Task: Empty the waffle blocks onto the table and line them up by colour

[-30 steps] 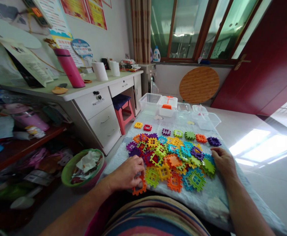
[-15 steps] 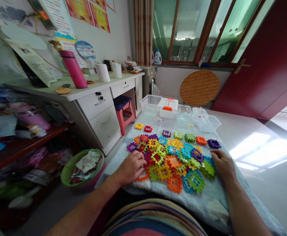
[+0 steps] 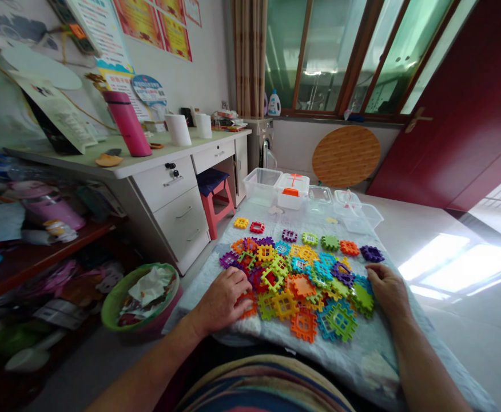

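Observation:
A heap of colourful plastic interlocking building tiles point(image 3: 285, 304), square with notched edges, lies on the cloth-covered table. At the heap's left edge rests my left hand point(image 3: 222, 300), its fingers loosely bent and apart beside an orange tile point(image 3: 247, 306). Nothing shows in its grasp. My right hand point(image 3: 388, 293) lies at the right edge, close to a solid green tile point(image 3: 362, 298); its fingers are loosely curved and hold nothing that I can see. Behind the heap, a loose row includes a yellow tile point(image 3: 241, 222), a red tile point(image 3: 257, 228) and a dark purple tile point(image 3: 371, 253).
Clear plastic boxes point(image 3: 261, 186) stand at the table's far end, one with an orange-handled lid point(image 3: 294, 182). To the left are a waste basket point(image 3: 111, 312), a pink stool point(image 3: 218, 209) and a desk point(image 3: 169, 197). A round wooden board point(image 3: 347, 155) leans against the wall.
The view has shifted slightly. My left hand has moved a little back toward me and rests flatter at the heap's edge. My right hand and the tiles have hardly changed.

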### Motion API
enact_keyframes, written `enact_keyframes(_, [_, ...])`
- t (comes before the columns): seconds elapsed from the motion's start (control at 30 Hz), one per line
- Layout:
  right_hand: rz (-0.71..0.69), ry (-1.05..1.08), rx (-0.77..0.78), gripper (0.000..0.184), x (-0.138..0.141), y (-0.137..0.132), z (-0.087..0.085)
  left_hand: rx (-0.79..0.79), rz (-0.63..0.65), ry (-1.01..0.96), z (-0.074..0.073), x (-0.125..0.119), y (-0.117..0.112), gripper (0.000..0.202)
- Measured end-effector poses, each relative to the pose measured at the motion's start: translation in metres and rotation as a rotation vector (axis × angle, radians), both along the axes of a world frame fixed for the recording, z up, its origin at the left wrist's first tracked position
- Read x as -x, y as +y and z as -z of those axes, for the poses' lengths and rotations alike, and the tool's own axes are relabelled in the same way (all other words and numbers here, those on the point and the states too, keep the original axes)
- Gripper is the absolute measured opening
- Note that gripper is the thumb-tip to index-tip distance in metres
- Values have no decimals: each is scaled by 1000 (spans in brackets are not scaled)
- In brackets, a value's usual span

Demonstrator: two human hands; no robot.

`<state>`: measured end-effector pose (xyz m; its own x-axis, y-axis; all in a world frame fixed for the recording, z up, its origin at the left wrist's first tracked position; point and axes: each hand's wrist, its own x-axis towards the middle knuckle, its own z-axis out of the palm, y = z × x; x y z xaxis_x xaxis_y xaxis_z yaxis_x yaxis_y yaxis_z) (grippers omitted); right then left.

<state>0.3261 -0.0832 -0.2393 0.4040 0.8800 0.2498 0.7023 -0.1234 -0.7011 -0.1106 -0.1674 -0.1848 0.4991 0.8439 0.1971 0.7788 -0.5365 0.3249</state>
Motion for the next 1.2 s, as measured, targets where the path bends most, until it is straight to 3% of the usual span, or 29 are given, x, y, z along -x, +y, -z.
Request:
enact_keyframes(0.23, [7,-3,13,42,0,0,0,85,55,80,-8,-1,-4,43])
enact_keyframes(0.37, [9,0,7,42,0,1,0,103,79,97,-12,-2,-3,37])
enact_keyframes(0.53, [-12,7,-10,42,-2,2,3,64,111,104,-17,0,-3,13])
enact_keyframes(0.6, [-15,9,-14,42,-3,2,4,37,120,93,-16,3,-1,15])
enact_keyframes(0.77, [-13,-3,-28,41,-3,2,5,12,30,2,-13,13,15,23])
enact_keyframes(0.9, [-15,-7,-38,41,-3,3,6,20,-16,-150,-23,14,27,22])
enact_keyframes(1.07, [-14,-15,-16,42,-3,3,5,61,-40,-320,-37,1,45,22])
enact_keyframes(1.2, [-21,-2,-22,41,-3,2,4,66,-3,-270,-31,-17,69,22])
